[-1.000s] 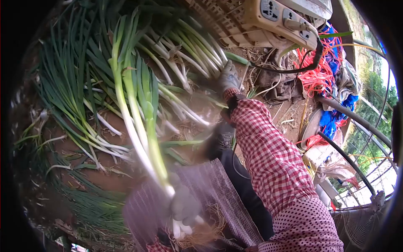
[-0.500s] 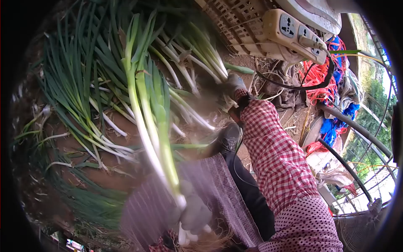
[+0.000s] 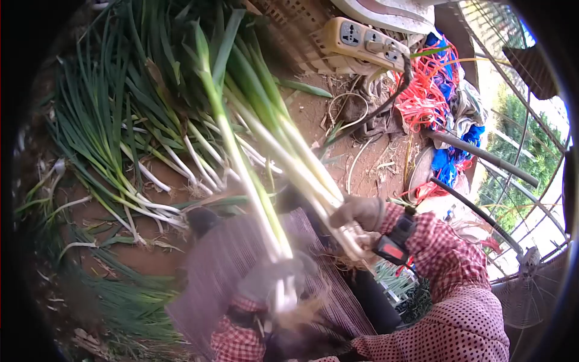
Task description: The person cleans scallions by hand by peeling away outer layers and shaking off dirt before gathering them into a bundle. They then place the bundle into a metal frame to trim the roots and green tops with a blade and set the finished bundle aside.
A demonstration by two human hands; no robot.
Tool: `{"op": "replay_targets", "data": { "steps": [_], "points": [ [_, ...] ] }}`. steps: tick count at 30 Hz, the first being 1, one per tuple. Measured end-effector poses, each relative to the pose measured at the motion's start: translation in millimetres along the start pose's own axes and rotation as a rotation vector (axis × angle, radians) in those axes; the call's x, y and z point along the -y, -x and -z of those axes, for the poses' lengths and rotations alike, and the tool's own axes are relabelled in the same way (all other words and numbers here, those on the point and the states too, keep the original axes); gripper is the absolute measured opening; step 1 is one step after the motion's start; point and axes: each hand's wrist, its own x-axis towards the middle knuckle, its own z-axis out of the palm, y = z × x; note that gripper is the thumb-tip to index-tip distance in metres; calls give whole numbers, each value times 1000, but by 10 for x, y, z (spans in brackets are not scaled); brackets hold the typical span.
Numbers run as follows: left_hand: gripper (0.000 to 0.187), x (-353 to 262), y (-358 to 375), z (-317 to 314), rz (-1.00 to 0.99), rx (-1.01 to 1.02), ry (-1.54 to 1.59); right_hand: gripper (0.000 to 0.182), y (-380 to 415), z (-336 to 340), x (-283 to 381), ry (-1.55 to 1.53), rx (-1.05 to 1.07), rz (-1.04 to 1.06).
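My left hand (image 3: 270, 276), in a pale glove and blurred, is closed around some green onions (image 3: 252, 181) near their root ends, over my lap. White shanks and stringy roots stick out below the fist, and the leaves point up and away. My right hand (image 3: 357, 216), gloved too, grips a second bunch of green onions (image 3: 301, 163) low on the white stalks, just right of the first bunch. Its leaf tops overlap the pile behind. A striped purple cloth (image 3: 217, 265) covers my lap beneath both hands.
Loose green onions (image 3: 99, 127) lie heaped on the brown ground at left, with more leaves (image 3: 129, 301) at lower left. A plastic basket (image 3: 289, 36) and a power strip (image 3: 365, 43) with a plugged cable stand at the top. Red strings (image 3: 422, 102) hang at right near a metal pole (image 3: 482, 158).
My right hand has come back from the far pile to beside my lap, bringing a bunch of green onions. My left hand keeps its bunch and has shifted slightly right. The view has turned a little.
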Motion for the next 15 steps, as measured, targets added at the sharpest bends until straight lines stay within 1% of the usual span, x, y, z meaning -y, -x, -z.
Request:
{"op": "replay_targets", "data": {
  "steps": [1, 2, 3, 5, 6, 7, 8, 9, 10, 11, 12, 13, 14, 15],
  "points": [
    [44, 167, -55, 107, 55, -133, -120, 37, -43, -52, -223, 299, -102, -28],
    [41, 296, -103, 213, 99, -270, -246, 31, -30, -91, -389, 737, 27, 241],
    [38, 278, -6, 152, 115, -277, -256, 26, -10, -171, -522, 1150, 34, 571],
    [31, 265, 161, -25, 155, -290, -280, 24, 297, -468, -842, 1001, -48, 668],
    [28, 286, 304, -177, 230, -239, -283, 24, 460, -668, -984, 921, -95, 722],
    [26, 322, 515, -369, 313, -196, -285, 27, 611, -897, -1169, 419, -202, 279],
    [23, 365, 720, -495, 395, -154, -286, 30, 884, -1225, -1076, 271, -195, 267],
    [25, 564, 898, -409, 422, -82, -237, 33, 968, -1348, -1214, 177, -203, 201],
    [29, 756, 972, -240, 374, -47, -351, 36, 1048, -1438, -1334, 91, -205, 136],
    [33, 939, 993, -4, 323, -7, -467, 37, 1036, -1452, -1394, 311, -193, 100],
    [42, 981, 949, 32, 317, -13, -244, 39, 939, -1450, -1478, 525, -179, 63],
    [51, 1024, 905, 69, 315, -20, -10, 39, 743, -1421, -1656, 532, -168, 150],
    [60, 1069, 861, 109, 317, -26, 213, 45, 706, -1494, -1538, 706, -292, 101],
    [65, 1015, 707, 16, 257, -106, 191, 49, 601, -1459, -1433, 845, -315, -8]
  ]
}}
